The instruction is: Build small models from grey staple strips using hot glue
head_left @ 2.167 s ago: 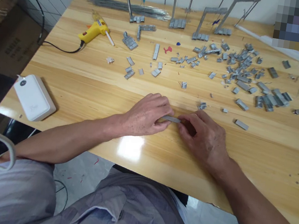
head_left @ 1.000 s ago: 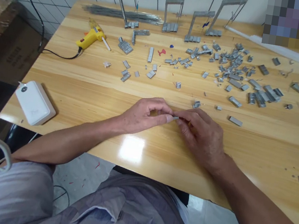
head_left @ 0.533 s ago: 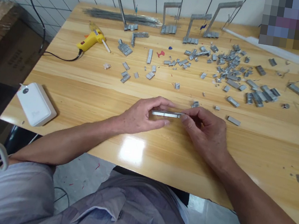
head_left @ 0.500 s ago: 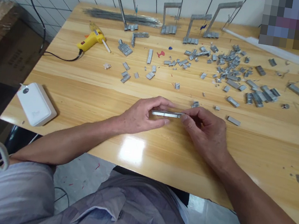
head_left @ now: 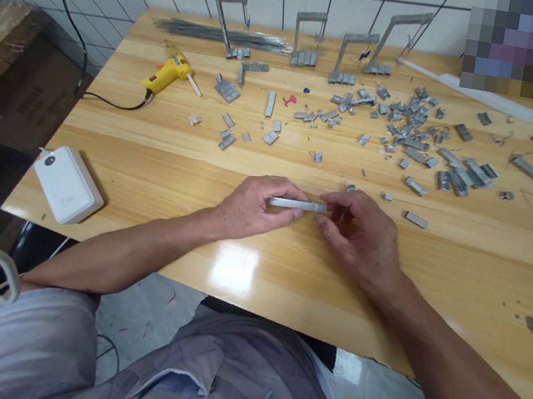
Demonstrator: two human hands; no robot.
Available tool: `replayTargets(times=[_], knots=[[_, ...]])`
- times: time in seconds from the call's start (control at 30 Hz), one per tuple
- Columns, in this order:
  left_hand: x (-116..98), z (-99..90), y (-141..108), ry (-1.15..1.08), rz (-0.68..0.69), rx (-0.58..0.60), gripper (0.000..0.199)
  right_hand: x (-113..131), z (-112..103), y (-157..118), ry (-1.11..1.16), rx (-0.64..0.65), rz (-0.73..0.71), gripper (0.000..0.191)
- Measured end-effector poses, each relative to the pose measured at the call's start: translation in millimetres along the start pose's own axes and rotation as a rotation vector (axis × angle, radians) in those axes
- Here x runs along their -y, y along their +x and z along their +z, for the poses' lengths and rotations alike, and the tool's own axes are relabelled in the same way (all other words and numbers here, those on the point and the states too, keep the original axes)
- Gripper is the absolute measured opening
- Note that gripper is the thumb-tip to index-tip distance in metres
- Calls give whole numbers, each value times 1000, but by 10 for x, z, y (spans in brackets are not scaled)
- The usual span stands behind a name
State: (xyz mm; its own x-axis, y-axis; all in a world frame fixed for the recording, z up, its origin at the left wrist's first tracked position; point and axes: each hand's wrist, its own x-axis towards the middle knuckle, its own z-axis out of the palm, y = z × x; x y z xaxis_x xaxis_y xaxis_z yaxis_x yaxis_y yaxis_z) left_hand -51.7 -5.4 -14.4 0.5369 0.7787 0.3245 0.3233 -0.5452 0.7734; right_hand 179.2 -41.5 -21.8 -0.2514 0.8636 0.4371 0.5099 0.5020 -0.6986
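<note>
My left hand (head_left: 252, 207) grips a thin silvery bar (head_left: 296, 204) that looks like strips of staples laid end to end, with faint seams across it. Its fingers lie along the far side and its thumb below, hiding the bar's left end. At the other end, my right hand (head_left: 362, 231) has thumb and forefinger around the tip, one on each edge. The bar is level, a little above the wooden table, with one pale long face towards me. Just beyond my right hand lie a short strip of staples (head_left: 416, 220) and a small piece (head_left: 387, 197).
Loose pieces of staple strips (head_left: 410, 124) are scattered over the table's middle and right. Several bent frames (head_left: 342, 56) of the same metal stand near the tiled wall, beside a bundle of thin wires (head_left: 187, 28). A yellow glue gun (head_left: 168, 72) and white power bank (head_left: 69, 185) lie left.
The bar has turned about its length, so a broader pale face shows. My right thumb and forefinger have shifted slightly and cover less of its right end. The view has tilted slightly.
</note>
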Motion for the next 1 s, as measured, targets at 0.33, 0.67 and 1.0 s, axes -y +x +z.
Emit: replayTargets(times=[0.33,0.67,1.0], knots=[[35,33,4,45,75,34,12,-13,28,-12,-66,28,-32,7],[110,57,-9,68,161,43,13,-3,-8,0,-73,27,-71,9],[71,31,11,56,155,36,10,10,-19,-9,-66,21,-64,18]])
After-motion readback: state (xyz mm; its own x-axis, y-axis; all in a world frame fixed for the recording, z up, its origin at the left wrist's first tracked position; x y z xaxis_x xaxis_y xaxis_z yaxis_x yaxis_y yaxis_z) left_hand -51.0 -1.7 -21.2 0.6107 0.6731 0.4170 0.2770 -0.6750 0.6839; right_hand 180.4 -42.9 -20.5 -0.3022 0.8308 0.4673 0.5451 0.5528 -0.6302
